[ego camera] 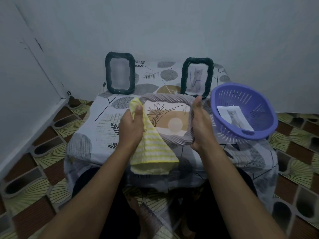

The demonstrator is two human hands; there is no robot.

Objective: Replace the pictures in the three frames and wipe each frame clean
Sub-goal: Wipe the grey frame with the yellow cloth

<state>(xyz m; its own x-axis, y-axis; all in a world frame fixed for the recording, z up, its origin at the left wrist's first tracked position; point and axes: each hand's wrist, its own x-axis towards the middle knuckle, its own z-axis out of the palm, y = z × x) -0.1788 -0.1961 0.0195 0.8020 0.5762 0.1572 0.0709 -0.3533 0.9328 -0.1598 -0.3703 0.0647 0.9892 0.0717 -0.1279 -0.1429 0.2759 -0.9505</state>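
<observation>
Inside the purple basket (255, 107) lies one cat picture (234, 118).

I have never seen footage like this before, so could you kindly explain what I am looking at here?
One camera, worn on a person's head, looks down at their two bare hands. The left hand has a grip on a yellow striped cloth. The right hand holds a grey rope frame over a small table with a leaf-print cloth. Two dark frames stand behind. A purple colander holds a cat picture.
</observation>
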